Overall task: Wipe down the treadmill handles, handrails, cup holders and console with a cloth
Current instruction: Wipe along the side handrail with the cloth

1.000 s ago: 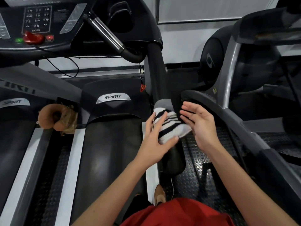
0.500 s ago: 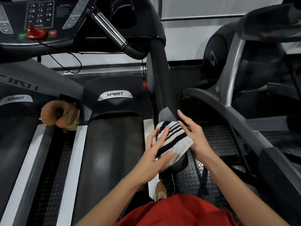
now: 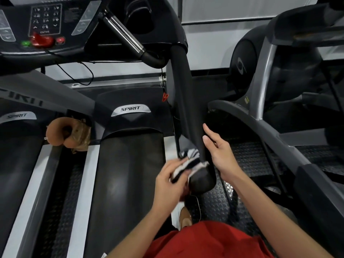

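Observation:
A white cloth with black stripes (image 3: 188, 162) lies against the left side of the black right handrail (image 3: 183, 101), near its rounded lower end (image 3: 202, 180). My left hand (image 3: 170, 185) grips the cloth from the left, fingers curled round it, blurred. My right hand (image 3: 217, 151) is on the right side of the handrail with its fingers straight and the thumb against the rail. The console (image 3: 46, 21) with keypad and red stop button is at the top left, beside a silver handle bar (image 3: 123, 35) and a dark cup holder (image 3: 141, 15).
The treadmill belt (image 3: 128, 183) runs below the handrail. A brown neck pillow (image 3: 65, 131) sits between this treadmill and the one on the left. A grey machine frame (image 3: 260, 127) stands close on the right, over studded rubber floor (image 3: 247, 159).
The cloth has slid down the handrail toward its lower end. My left hand moved down with it and now grips it; my right hand came off the cloth onto the rail's right side.

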